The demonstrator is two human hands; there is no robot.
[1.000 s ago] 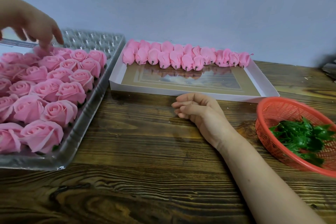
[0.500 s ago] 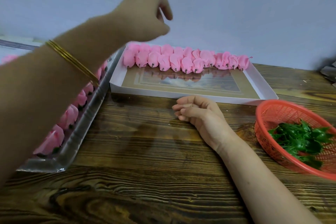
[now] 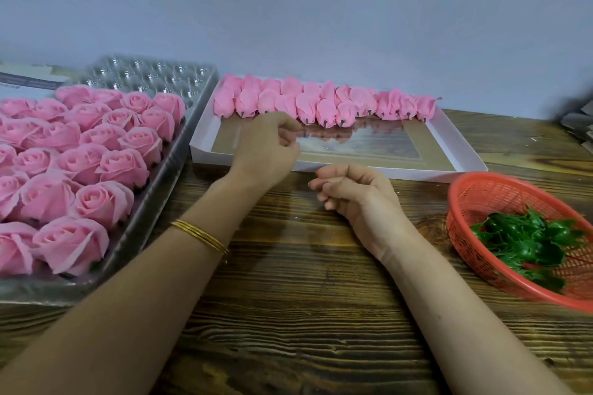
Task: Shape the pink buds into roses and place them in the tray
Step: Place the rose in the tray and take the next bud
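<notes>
From the head view, the job is well along. The clear moulded plastic tray (image 3: 154,72) on the left holds row on row of finished roses (image 3: 122,167), soft, matte and layered, with only the far cups bare. Plenty is left, though: a double row of tight, pointed pink buds (image 3: 324,106) on dark stubs lines the back of the shallow white box (image 3: 423,172).

The left hand (image 3: 266,147) hovers over that box just below the buds. Its grip is curled in, but whether it pinches a bud cannot be told. The right hand (image 3: 353,192) rests on the grainy wooden worktop (image 3: 288,314), its grip slack and empty. A red mesh basket (image 3: 462,202) of glossy green leaves (image 3: 526,240) sits at the right.
</notes>
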